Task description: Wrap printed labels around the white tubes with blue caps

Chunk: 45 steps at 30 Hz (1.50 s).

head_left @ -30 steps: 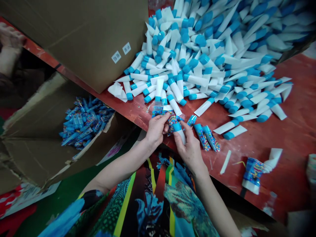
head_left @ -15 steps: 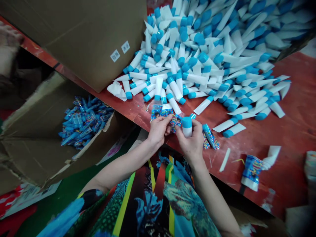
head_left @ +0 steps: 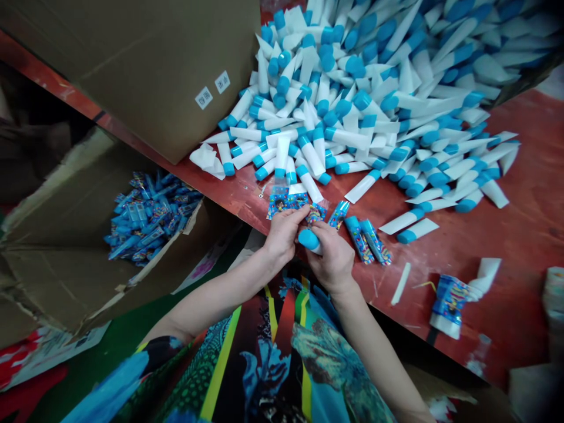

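Observation:
My left hand point(head_left: 282, 234) is closed in a pinch at the table edge, on a printed plastic sleeve point(head_left: 315, 214) that is partly hidden by the fingers. Beside it, my right hand point(head_left: 333, 258) grips a white tube with a blue cap point(head_left: 309, 239). The tube is tilted, its cap towards me, and its body is mostly covered by the fingers. More flat printed sleeves point(head_left: 282, 200) lie just beyond my left hand. To the right of my hands are wrapped tubes point(head_left: 359, 239) in colourful print, side by side on the red table point(head_left: 497, 235).
A large heap of white tubes with blue caps point(head_left: 348, 111) covers the far table. A tall carton point(head_left: 145, 64) stands at the left. Below it, an open carton point(head_left: 57, 282) holds wrapped tubes point(head_left: 150, 217). A printed packet point(head_left: 449, 305) and a white strip point(head_left: 400, 284) lie right.
My right hand has turned and moved left with the tube, tipping its cap down towards me beside my left hand. The wrapped tubes to the right are now more exposed.

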Each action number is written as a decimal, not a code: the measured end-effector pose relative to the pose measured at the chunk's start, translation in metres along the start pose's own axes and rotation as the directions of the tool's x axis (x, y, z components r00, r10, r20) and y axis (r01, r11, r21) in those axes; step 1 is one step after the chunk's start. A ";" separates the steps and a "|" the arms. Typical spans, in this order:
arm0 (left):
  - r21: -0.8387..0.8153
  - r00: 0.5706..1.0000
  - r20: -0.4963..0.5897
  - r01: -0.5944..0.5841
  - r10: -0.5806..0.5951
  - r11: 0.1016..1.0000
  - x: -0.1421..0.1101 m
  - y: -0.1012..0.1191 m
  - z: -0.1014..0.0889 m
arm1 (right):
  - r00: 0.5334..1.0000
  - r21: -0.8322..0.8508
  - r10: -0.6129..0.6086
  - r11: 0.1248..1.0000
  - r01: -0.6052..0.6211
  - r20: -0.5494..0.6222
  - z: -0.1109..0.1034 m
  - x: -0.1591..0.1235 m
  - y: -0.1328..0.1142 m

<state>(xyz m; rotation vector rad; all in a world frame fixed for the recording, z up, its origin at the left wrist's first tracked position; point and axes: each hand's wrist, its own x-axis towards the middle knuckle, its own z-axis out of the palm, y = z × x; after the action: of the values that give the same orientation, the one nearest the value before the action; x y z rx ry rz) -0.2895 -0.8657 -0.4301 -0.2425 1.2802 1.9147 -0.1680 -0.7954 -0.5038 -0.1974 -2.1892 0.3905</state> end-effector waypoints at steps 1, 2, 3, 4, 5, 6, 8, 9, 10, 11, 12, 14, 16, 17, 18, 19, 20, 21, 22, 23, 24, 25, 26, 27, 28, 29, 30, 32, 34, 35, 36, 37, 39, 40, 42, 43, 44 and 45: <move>0.001 1.000 0.001 -0.004 0.004 1.000 -0.001 0.000 0.000 | 1.000 -0.004 -0.018 1.000 0.018 0.002 -0.001 0.000 -0.001; 0.004 1.000 0.004 -0.004 0.004 1.000 -0.001 0.001 0.000 | 0.999 -0.005 -0.035 0.999 0.035 -0.002 -0.002 0.000 -0.002; 0.009 1.000 0.008 -0.001 0.001 1.000 -0.002 0.001 0.000 | 0.999 -0.005 -0.048 0.999 0.048 -0.009 -0.004 0.000 -0.003; 0.013 1.000 0.013 0.004 -0.004 1.000 -0.002 0.001 0.001 | 0.999 -0.004 -0.051 0.999 0.051 -0.013 -0.005 0.000 -0.004; 0.015 1.000 0.017 0.009 -0.009 1.000 -0.003 0.001 0.001 | 0.999 -0.003 -0.042 0.999 0.042 -0.015 -0.005 0.000 -0.005; 0.015 1.000 0.016 0.012 -0.012 1.000 -0.003 0.002 0.002 | 1.000 -0.002 -0.028 1.000 0.028 -0.014 -0.005 -0.001 -0.005; 0.006 1.000 0.003 0.013 -0.013 1.000 -0.004 0.002 0.003 | 1.000 -0.007 -0.015 1.000 0.015 -0.009 -0.004 -0.003 -0.004; 0.000 1.000 -0.001 0.013 -0.013 1.000 -0.005 0.002 0.004 | 1.000 -0.015 -0.025 1.000 0.025 -0.017 -0.003 -0.004 -0.003; -0.004 1.000 -0.002 0.018 -0.018 1.000 -0.006 0.003 0.004 | 0.999 -0.027 -0.043 0.999 0.042 -0.032 -0.002 -0.006 -0.002; -0.005 1.000 0.002 0.025 -0.025 1.000 -0.006 0.003 0.004 | 0.997 -0.039 -0.060 0.998 0.058 -0.049 0.000 -0.006 -0.001; 0.000 0.999 0.013 0.034 -0.034 0.999 -0.007 0.002 0.004 | 0.995 -0.050 -0.071 0.996 0.067 -0.065 0.000 -0.007 0.000; 0.026 0.998 0.045 0.050 -0.051 0.998 -0.006 0.002 0.003 | 0.992 -0.072 -0.076 0.995 0.069 -0.100 0.001 -0.007 0.001; 0.057 0.996 0.073 0.056 -0.060 0.997 -0.005 0.000 0.001 | 0.989 -0.103 -0.071 0.993 0.058 -0.128 0.000 -0.005 0.001; 0.066 0.995 0.077 0.055 -0.060 0.996 -0.004 0.000 0.000 | 0.987 -0.120 -0.070 0.991 0.053 -0.145 -0.001 -0.004 0.001; 0.070 0.996 0.074 0.051 -0.056 0.996 -0.003 0.000 -0.001 | 0.984 -0.134 -0.072 0.990 0.051 -0.160 -0.002 -0.003 0.001; 0.071 0.997 0.066 0.045 -0.050 0.996 -0.002 0.000 -0.001 | 0.982 -0.141 -0.076 0.989 0.052 -0.171 -0.003 -0.003 0.001; 0.068 0.998 0.058 0.036 -0.040 0.997 -0.002 0.000 -0.001 | 0.981 -0.140 -0.082 0.988 0.057 -0.175 -0.004 -0.002 0.001; 0.063 0.998 0.054 0.025 -0.029 0.998 -0.002 0.000 -0.001 | 0.982 -0.132 -0.089 0.989 0.067 -0.169 -0.005 -0.002 0.002; 0.060 0.998 0.053 0.017 -0.020 0.998 -0.002 0.001 -0.002 | 0.985 -0.119 -0.088 0.990 0.070 -0.148 -0.006 -0.003 0.003; 0.058 0.998 0.054 0.009 -0.012 0.998 -0.002 0.001 -0.002 | 0.991 -0.103 -0.074 0.993 0.062 -0.113 -0.007 -0.004 0.003; 0.058 0.999 0.053 0.001 -0.004 0.998 -0.002 0.001 -0.002 | 0.996 -0.086 -0.052 0.995 0.045 -0.079 -0.008 -0.005 0.004; 0.059 0.999 0.052 -0.002 -0.001 0.998 -0.002 0.001 -0.002 | 0.998 -0.067 -0.022 0.998 0.019 -0.054 -0.008 -0.007 0.004; 0.062 0.999 0.051 -0.001 -0.002 0.998 -0.002 0.000 -0.002 | 0.999 -0.048 0.006 0.999 -0.007 -0.035 -0.008 -0.008 0.004; 0.066 0.999 0.048 0.003 -0.006 0.998 -0.002 0.000 -0.002 | 0.999 -0.031 0.026 0.999 -0.026 -0.026 -0.008 -0.010 0.004; 0.069 0.999 0.048 0.006 -0.010 0.998 -0.002 0.000 -0.002 | 0.999 -0.018 0.034 0.999 -0.035 -0.020 -0.007 -0.011 0.004; 0.071 0.999 0.049 0.010 -0.014 0.997 -0.002 0.000 -0.003 | 0.999 -0.011 0.034 0.999 -0.034 -0.016 -0.006 -0.013 0.004; 0.072 0.998 0.052 0.013 -0.016 0.997 -0.002 0.000 -0.003 | 0.999 -0.007 0.039 0.999 -0.039 -0.003 -0.005 -0.014 0.004; 0.070 0.998 0.060 0.010 -0.014 0.997 -0.002 0.001 -0.002 | 0.998 0.010 0.062 0.998 -0.062 0.027 -0.003 -0.017 0.001; 0.082 0.997 0.071 0.019 -0.025 0.996 -0.003 0.003 -0.002 | 0.993 0.070 0.107 0.991 -0.110 0.047 -0.003 -0.018 -0.002; 0.093 0.996 0.077 0.028 -0.035 0.995 -0.004 0.005 -0.001 | 0.990 0.112 0.132 0.984 -0.137 0.055 -0.003 -0.018 -0.004; 0.105 0.996 0.081 0.037 -0.046 0.994 -0.005 0.006 -0.001 | 0.986 0.151 0.156 0.975 -0.164 0.061 -0.003 -0.018 -0.006; 0.113 0.995 0.083 0.044 -0.054 0.993 -0.005 0.007 -0.001 | 0.982 0.183 0.179 0.965 -0.188 0.062 -0.003 -0.018 -0.009; 0.114 0.995 0.087 0.044 -0.054 0.993 -0.006 0.008 0.000 | 0.972 0.212 0.223 0.949 -0.233 0.068 -0.005 -0.018 -0.013; 0.112 0.995 0.088 0.042 -0.052 0.993 -0.006 0.008 0.000 | 0.970 0.214 0.234 0.946 -0.244 0.069 -0.005 -0.018 -0.015; 0.111 0.995 0.092 0.039 -0.049 0.993 -0.006 0.009 -0.001 | 0.971 0.216 0.227 0.947 -0.238 0.075 -0.008 -0.017 -0.018; 0.110 0.995 0.092 0.040 -0.050 0.993 -0.006 0.009 -0.001 | 0.975 0.219 0.208 0.951 -0.219 0.073 -0.009 -0.017 -0.019; 0.107 0.995 0.089 0.042 -0.051 0.993 -0.005 0.010 -0.001 | 0.980 0.222 0.190 0.954 -0.200 0.066 -0.011 -0.016 -0.020; 0.099 0.995 0.083 0.043 -0.051 0.994 -0.005 0.010 -0.001 | 0.982 0.225 0.182 0.956 -0.191 0.057 -0.013 -0.015 -0.021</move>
<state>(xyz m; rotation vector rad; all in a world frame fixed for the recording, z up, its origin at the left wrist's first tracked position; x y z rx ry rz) -0.2941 -0.8706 -0.4209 -0.1379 1.2951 1.7980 -0.1487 -0.8168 -0.5006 -0.2719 -2.1457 0.7541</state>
